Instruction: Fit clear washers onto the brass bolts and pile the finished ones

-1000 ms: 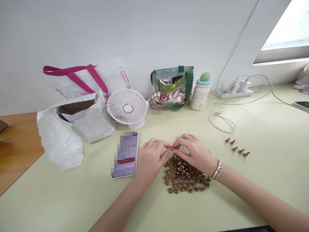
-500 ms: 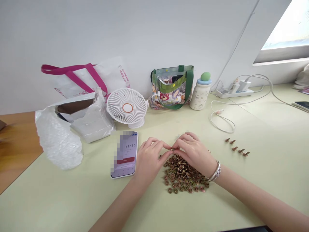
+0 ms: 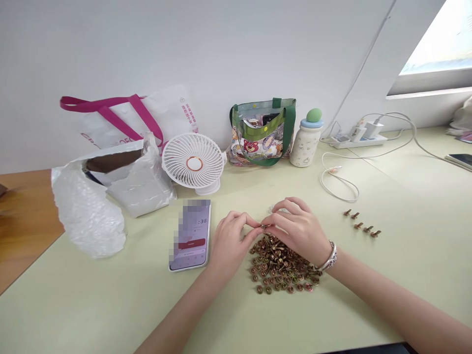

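Observation:
My left hand (image 3: 231,239) and my right hand (image 3: 298,230) meet fingertip to fingertip above a heap of small brass-coloured screws and washers (image 3: 282,268) on the pale green table (image 3: 110,300). Both hands pinch one small brass piece (image 3: 263,226) between thumb and fingers. The right wrist wears a silver bracelet (image 3: 329,256). A short row of several assembled screws (image 3: 362,225) lies apart, to the right of the heap.
A phone (image 3: 191,236) showing a timer lies left of my hands. Behind stand a white desk fan (image 3: 194,163), white plastic bags (image 3: 99,196), a cartoon tote bag (image 3: 262,132), a bottle (image 3: 306,140), and a power strip with cables (image 3: 354,142).
The hands stay together over the heap, fingers shifting slightly on the small piece. The timer has advanced a second. The view has drifted a little.

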Demonstrator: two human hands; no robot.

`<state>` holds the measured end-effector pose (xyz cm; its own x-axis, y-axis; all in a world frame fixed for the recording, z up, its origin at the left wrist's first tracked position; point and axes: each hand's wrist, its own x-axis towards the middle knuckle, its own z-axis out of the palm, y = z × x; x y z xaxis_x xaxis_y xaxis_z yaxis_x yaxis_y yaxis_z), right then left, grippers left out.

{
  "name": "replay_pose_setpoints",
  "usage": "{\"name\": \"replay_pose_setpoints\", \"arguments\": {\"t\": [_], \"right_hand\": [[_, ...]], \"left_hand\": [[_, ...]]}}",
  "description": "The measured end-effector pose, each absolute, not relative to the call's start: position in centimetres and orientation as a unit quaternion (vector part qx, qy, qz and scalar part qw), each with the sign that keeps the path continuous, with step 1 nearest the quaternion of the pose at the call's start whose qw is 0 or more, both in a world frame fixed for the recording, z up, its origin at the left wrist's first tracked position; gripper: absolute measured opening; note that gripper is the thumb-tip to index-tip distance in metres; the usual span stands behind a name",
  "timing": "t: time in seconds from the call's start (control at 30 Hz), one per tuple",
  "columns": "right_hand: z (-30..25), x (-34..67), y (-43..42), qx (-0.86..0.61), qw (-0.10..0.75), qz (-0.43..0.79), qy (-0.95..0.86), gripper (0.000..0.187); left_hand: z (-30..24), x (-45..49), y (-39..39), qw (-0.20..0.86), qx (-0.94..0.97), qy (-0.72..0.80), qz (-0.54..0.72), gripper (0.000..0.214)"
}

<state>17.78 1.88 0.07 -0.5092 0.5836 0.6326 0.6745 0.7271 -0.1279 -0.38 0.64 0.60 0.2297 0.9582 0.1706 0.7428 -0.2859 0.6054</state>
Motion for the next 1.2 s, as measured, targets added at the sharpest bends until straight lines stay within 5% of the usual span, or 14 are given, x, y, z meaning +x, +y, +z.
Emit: {"name": "replay_pose_setpoints", "arguments": {"t": [0.3, 0.63, 0.83, 1.2], "right_hand": [[0.1, 17.9, 2.0, -0.379, 0.338, 0.076, -0.858, 0.01], [0.2, 18.2, 2.3, -0.374, 0.346, 0.098, -0.855, 0.008], [1.0, 18.0, 2.1, -0.406, 0.332, 0.258, -0.812, 0.016], [1.1, 17.9, 1.7, -0.429, 0.31, 0.322, -0.785, 0.009]], "left_hand": [[0.7, -0.6, 0.7, 0.179, 0.774, 0.529, 0.297, 0.017], [0.6, -0.6, 0.8, 0.225, 0.771, 0.522, 0.286, 0.017], [0.6, -0.4, 0.4, 0.143, 0.801, 0.491, 0.312, 0.015], [0.3, -0.5, 0.5, 0.039, 0.825, 0.463, 0.32, 0.019]]}}
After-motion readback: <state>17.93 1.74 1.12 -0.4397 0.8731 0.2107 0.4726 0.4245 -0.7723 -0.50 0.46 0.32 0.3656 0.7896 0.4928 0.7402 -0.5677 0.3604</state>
